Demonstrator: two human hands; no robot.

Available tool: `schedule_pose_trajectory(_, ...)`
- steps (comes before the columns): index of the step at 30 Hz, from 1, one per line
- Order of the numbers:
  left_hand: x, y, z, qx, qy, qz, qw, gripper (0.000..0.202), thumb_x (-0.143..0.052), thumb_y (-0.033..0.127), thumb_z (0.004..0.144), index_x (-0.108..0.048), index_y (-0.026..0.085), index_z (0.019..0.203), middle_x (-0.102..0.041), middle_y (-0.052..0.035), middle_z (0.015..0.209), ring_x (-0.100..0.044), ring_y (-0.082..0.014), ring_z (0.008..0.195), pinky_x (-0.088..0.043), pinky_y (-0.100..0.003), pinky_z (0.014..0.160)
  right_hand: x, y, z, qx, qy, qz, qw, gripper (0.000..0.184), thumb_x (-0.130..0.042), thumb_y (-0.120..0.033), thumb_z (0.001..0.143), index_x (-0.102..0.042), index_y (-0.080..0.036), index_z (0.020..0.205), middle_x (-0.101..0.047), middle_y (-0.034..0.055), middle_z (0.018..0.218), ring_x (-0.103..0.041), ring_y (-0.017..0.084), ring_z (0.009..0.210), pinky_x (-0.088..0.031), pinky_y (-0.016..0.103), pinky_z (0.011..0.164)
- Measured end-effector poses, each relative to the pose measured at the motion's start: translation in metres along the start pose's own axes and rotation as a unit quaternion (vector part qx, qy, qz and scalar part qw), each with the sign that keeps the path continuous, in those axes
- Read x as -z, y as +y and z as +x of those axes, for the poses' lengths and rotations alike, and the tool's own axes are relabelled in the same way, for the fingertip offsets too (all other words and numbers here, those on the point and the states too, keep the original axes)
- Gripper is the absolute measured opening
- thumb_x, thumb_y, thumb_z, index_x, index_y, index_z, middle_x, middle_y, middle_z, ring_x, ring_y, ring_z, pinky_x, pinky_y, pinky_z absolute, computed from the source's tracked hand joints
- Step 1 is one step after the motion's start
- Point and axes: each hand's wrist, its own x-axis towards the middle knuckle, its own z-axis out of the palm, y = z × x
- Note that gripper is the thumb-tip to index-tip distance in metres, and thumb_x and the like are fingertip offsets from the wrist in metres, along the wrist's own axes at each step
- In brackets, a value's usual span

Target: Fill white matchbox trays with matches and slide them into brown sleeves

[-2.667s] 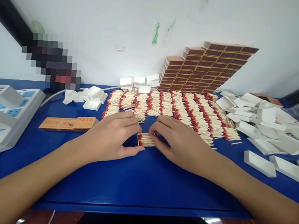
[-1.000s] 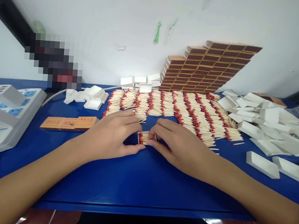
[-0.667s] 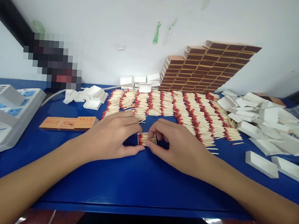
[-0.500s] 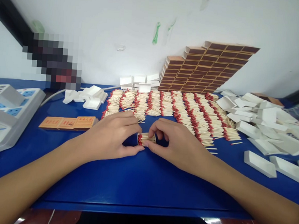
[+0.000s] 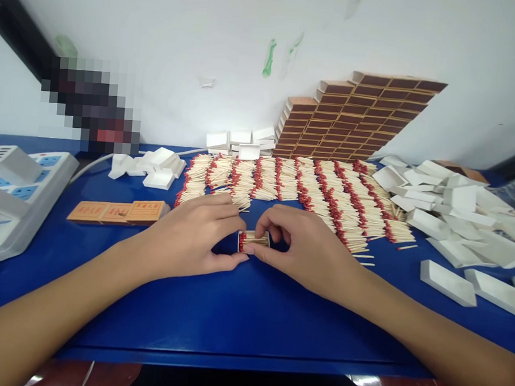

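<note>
A small white matchbox tray lies on the blue table in front of me, filled with red-tipped matches. The fingers and thumb of my left hand close around the tray's left end. From the other side, my right hand has its thumb at the front wall and a curled index finger on the matches. Those fingers hide the right part of the tray. Behind both hands, loose matches are spread in several rows, their red heads forming stripes.
Closed orange matchboxes stand in a row on the left, near a white power strip. Finished-looking matchboxes are stacked against the wall. White trays lie in a pile at right, with smaller groups at the back left.
Both hands stay at the tray. My left thumb has shifted slightly down and away from the right thumb, and the right thumb sits slightly further left over the tray's front.
</note>
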Motion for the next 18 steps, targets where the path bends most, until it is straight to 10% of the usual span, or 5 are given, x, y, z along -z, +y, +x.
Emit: schedule_pose_trajectory(18,-0.001,-0.0001,0.0002,-0.003,-0.001,0.003,1.0,0.028,-0.061,0.042,0.1,-0.073,0.017,0.1,-0.067,-0.0061,0.09,-0.062,-0.0224,0.091,-0.05,-0.037,0.083,0.0001,0.0021,-0.0002,0.053,-0.002,-0.033,0.998,0.007,-0.076,-0.024,0.092,-0.071,-0.02,0.089,-0.062,-0.0012,0.08,-0.057,0.014,0.073,-0.04,0.028,0.067)
